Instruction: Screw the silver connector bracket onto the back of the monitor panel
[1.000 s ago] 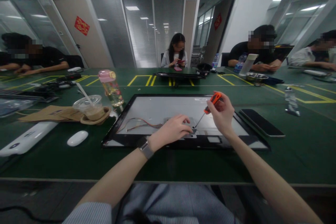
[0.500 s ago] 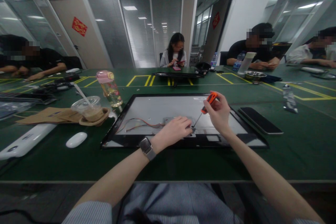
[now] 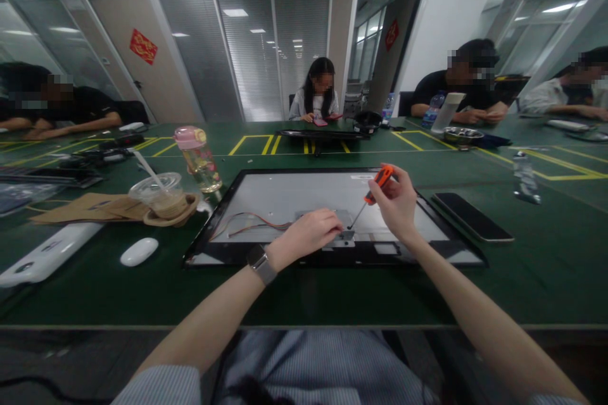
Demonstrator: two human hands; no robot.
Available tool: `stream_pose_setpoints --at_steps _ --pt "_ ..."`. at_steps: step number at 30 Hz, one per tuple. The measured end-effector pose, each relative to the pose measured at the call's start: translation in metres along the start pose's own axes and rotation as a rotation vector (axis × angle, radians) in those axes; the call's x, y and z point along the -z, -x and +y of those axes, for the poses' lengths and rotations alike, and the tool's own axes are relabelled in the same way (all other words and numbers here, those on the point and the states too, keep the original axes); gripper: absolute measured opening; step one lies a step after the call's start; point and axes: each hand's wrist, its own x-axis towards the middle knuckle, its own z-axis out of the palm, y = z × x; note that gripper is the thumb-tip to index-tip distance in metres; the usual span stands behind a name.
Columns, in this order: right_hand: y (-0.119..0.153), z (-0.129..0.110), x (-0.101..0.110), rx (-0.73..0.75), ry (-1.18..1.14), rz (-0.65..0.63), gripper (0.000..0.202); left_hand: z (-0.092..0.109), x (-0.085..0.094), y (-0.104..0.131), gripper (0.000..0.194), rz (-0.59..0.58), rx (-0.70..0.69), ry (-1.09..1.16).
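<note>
A flat display panel [image 3: 285, 193] with a silver-grey back and black frame lies on the green table in front of me. My right hand [image 3: 396, 199] grips an orange and black screwdriver [image 3: 379, 185], tilted, its tip down at a small dark piece [image 3: 346, 236] by the panel's lower middle. Just left of that tip is my left hand [image 3: 313, 228], palm down, fingers curled together; whatever they pinch is hidden. Partly behind this hand sits a metal plate [image 3: 304, 214]. Thin coloured wires [image 3: 251, 218] run leftward from there across the panel.
Right of the panel lies a black phone [image 3: 470, 217]. On the left are a pink-capped bottle [image 3: 197, 161], a plastic cup [image 3: 164, 193] in a cardboard holder, a white mouse [image 3: 139, 252] and a white device [image 3: 50, 253]. Several people sit around the table.
My left hand has drawn back slightly to the left from the screwdriver tip, showing more of the small dark piece. My right hand and the screwdriver have hardly moved.
</note>
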Motion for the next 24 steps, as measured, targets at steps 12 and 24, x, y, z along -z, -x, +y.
stream_pose_setpoints --at_steps 12,24 --pt "0.001 -0.002 0.000 0.004 0.026 -0.012 0.044 -0.001 -0.009 0.000 0.016 0.099 -0.007 0.116" --pt "0.001 0.001 0.000 0.017 0.035 -0.016 0.043 0.001 -0.012 -0.005 0.015 -0.019 -0.157 -0.175"
